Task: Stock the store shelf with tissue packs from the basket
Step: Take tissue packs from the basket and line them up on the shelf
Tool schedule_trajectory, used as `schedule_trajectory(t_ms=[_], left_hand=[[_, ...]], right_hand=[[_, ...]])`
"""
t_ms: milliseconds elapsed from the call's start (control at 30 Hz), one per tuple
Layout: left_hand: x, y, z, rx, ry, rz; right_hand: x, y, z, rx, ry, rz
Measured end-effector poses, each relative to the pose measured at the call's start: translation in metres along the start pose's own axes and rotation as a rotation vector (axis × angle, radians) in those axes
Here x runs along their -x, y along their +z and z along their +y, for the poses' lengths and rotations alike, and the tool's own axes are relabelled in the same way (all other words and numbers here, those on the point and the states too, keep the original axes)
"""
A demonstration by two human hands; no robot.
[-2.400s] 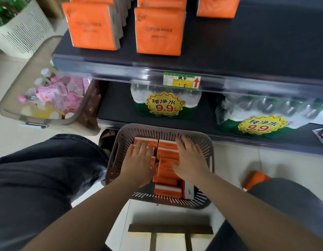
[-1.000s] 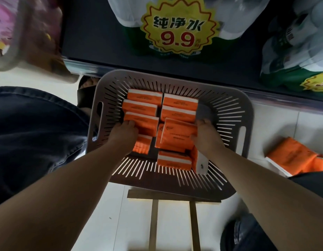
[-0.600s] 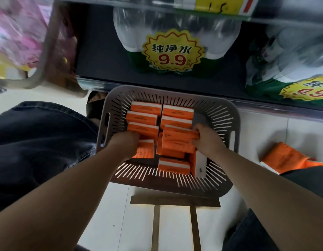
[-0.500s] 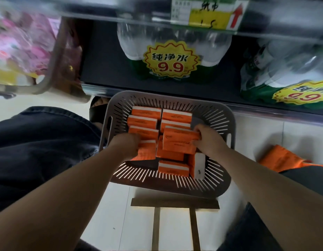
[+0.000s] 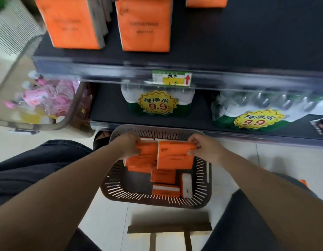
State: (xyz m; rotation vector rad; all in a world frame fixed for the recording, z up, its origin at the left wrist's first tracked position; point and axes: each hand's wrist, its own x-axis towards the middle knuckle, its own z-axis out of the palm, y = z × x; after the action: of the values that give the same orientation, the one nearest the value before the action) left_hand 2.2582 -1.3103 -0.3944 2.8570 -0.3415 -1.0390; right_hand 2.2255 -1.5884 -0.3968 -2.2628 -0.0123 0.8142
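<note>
Our left hand [image 5: 130, 144] gripped the left end of a soft orange plastic-wrapped tissue pack [image 5: 148, 151], its fingers [image 5: 137, 140] curled over the top edge and clamped on it. Our right hand [image 5: 205, 147] held a second orange tissue pack [image 5: 175, 157] the same way, with fingers [image 5: 194, 142] and thumb pinched on its right end. Between the two sets of fingers the packs lay side by side, their inner edges touching.

Both packs hung over the far half of the grey slatted plastic basket [image 5: 110, 183], which stood on the pale tiled floor [image 5: 238, 160]. Below the fingers and nearer to us, more loose orange packs [image 5: 163, 175] lay in the basket, and one beside them stood on its edge with its white end up. We could not tell whether the held packs had cleared the ones beneath them.

Beyond the fingers and higher up ran the dark store shelf [image 5: 247, 42]. Upright orange tissue packs [image 5: 144, 24] stood in rows on its left part. A green and yellow price tag [image 5: 171, 79] sat on its front rail. Under that shelf, just past the fingers, were shrink-wrapped bundles of water bottles [image 5: 158, 104] with yellow starburst stickers. Off to the left of our left fingers stood a clear plastic bin of pink-labelled bottles [image 5: 39, 104]. Our dark trousers [image 5: 30, 169] flanked the basket.
</note>
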Motion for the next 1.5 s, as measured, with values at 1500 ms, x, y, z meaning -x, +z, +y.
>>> schedule_trajectory(t_ms=[1500], left_hand=[[0.068,-0.228,0.139,1.401,0.431,0.389]], right_hand=[[0.082,-0.191,-0.121,-0.645,-0.437,0.492]])
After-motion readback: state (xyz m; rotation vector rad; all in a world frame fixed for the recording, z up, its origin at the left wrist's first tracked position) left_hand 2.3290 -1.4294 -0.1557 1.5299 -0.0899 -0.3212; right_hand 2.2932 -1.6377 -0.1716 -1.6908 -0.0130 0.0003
